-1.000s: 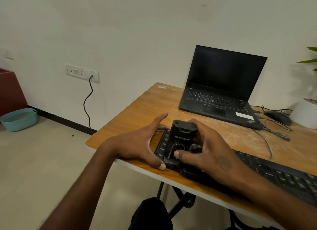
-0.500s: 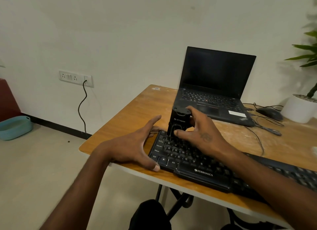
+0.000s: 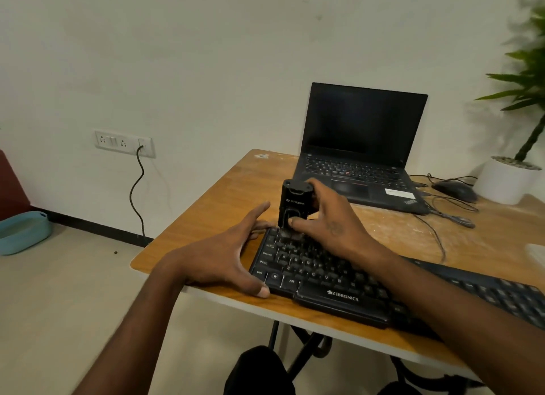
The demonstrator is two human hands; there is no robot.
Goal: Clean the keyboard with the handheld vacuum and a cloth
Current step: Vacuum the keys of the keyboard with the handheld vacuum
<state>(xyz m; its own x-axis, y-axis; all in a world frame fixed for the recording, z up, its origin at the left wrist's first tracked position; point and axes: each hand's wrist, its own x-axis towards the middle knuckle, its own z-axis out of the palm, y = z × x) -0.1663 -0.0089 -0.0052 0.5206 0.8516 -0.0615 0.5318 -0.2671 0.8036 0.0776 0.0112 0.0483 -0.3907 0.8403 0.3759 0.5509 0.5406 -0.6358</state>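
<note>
Black plastic against black plastic: the handheld vacuum [image 3: 295, 207] stood upright with its nozzle down on the top-left corner of the keyboard [image 3: 339, 279], which lay along the near edge of the wooden table [image 3: 224, 200]. The right hand [image 3: 330, 220] grasped the vacuum, its fingers wrapped round the body and the thumb pressed on the lower front. The left hand [image 3: 227, 259] lay released and spread against the keyboard's left end, thumb at the near corner and fingers at the far one, apparently bracing it. By the look of things the vacuuming step was in hand and only at its start, since the nozzle sat at the first corner. The next move probably called for drawing the nozzle steadily along the key rows toward the right while the left hand kept the board from sliding; the wiping step was not yet begun, and no cloth could be made out with certainty. Counted: one vacuum, one keyboard, two hands, one open laptop [image 3: 362, 155] with a dark screen behind, one mouse [image 3: 454, 189] with trailing cables, one potted plant [image 3: 510, 185], one wall socket plate [image 3: 124, 142] and one blue tub [image 3: 23, 231] on the floor.
</note>
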